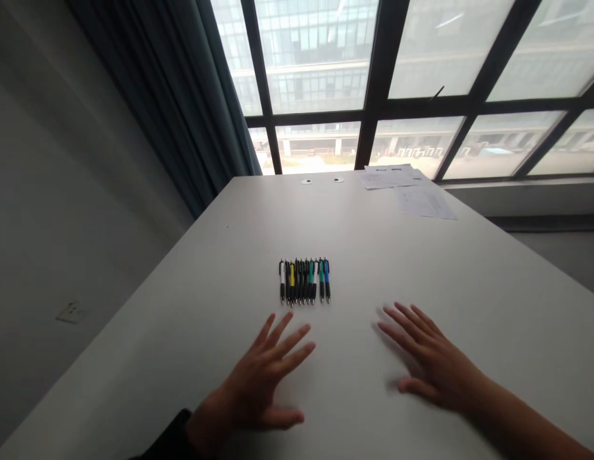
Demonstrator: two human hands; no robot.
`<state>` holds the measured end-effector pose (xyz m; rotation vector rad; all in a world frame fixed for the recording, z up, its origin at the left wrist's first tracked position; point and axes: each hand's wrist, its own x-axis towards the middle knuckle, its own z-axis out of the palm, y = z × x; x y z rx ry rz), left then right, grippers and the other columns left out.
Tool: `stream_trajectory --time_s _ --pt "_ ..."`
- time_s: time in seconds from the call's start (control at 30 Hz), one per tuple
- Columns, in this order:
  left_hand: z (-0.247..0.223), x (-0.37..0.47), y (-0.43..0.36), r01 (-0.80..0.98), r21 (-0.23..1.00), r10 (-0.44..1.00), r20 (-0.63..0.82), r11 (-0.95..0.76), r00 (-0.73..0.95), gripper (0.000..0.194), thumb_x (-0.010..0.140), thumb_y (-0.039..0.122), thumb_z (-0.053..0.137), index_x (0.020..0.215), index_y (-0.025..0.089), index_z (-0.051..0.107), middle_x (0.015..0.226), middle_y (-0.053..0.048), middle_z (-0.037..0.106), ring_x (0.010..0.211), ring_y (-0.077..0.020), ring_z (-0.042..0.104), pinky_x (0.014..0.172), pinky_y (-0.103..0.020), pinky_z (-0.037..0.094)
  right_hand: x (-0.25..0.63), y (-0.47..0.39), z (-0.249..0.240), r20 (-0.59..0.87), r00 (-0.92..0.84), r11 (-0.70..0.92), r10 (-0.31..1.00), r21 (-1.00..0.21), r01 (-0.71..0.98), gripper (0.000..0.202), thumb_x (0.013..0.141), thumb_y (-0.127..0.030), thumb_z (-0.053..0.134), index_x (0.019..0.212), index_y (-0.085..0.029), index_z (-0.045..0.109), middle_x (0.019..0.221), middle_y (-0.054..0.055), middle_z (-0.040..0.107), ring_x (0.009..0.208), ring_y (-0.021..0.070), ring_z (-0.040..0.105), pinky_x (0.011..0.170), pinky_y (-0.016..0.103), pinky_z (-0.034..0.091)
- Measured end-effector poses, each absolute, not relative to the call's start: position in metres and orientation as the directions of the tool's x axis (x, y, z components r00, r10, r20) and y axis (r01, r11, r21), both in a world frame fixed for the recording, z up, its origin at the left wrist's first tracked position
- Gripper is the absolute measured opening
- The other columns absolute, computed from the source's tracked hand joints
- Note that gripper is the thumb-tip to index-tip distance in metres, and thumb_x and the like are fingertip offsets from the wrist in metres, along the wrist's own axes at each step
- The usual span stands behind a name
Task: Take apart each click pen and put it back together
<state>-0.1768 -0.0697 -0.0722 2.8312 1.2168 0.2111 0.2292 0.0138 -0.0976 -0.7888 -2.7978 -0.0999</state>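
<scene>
Several pens lie side by side in a row in the middle of the white table, their tips and clips running away from me. A white pen (282, 281) is at the left end, a yellow pen (292, 280) close by it, and a blue pen (327, 280) at the right end. Black, green and white ones fill the space between. My left hand (258, 380) is just in front of the row, fingers spread, holding nothing. Farther right, my right hand (426, 358) hovers with its fingers stretched out and also holds nothing. Neither hand touches the pens.
Loose papers (412, 188) lie at the far right of the table (182, 332). Two small white pieces (306, 182) sit near its far edge. Beyond stand a window (320, 64) and a dark curtain (182, 96); a wall socket (71, 312) is at left.
</scene>
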Motion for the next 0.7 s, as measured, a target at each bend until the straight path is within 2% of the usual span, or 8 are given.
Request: stream_trajectory --time_s 0.13,0.3,0.5,0.7 --pt "-0.07 -0.156 -0.073 0.711 0.144 0.722 0.043 -0.688 0.691 0.102 0.083 0.081 0.052 0.164 0.027 0.022 0.169 -0.009 0.025 0.156 -0.0444 0.018 0.124 -0.069 0.005 0.272 0.007 -0.101 0.241 -0.801 0.815 0.548 0.063 0.577 0.103 0.084 -0.079 0.056 0.164 -0.022 0.027 0.169 0.015 0.026 0.155 0.0404 0.023 0.124 0.057 0.017" --pt "-0.071 -0.127 -0.054 0.692 0.2 0.699 -0.048 -0.693 0.714 0.102 0.083 0.084 0.049 0.163 0.027 0.023 0.171 -0.009 0.02 0.156 -0.0452 0.014 0.124 -0.07 0.004 0.276 0.015 -0.106 0.185 -0.756 0.765 0.628 0.03 0.643 0.103 0.084 -0.081 0.053 0.165 -0.028 0.02 0.169 0.013 0.025 0.155 0.0431 0.022 0.119 0.063 0.025" --pt "-0.078 -0.12 -0.052 0.746 0.181 0.748 -0.072 -0.641 0.66 0.102 0.085 0.084 0.046 0.164 0.028 0.016 0.171 -0.009 0.02 0.157 -0.0428 0.015 0.125 -0.066 0.004 0.273 0.013 -0.107 0.136 -0.745 0.75 0.653 0.018 0.661 0.097 0.089 -0.078 0.05 0.165 -0.029 0.017 0.169 0.012 0.024 0.154 0.0424 0.023 0.118 0.066 0.027" --pt "-0.081 -0.124 -0.051 0.743 0.171 0.745 -0.064 -0.647 0.664 0.102 0.085 0.084 0.045 0.164 0.026 0.017 0.171 -0.009 0.021 0.156 -0.042 0.017 0.125 -0.065 0.004 0.274 0.013 -0.106 0.116 -0.746 0.75 0.656 0.008 0.661 0.097 0.089 -0.077 0.05 0.165 -0.028 0.016 0.17 0.012 0.022 0.155 0.0416 0.021 0.119 0.066 0.026"
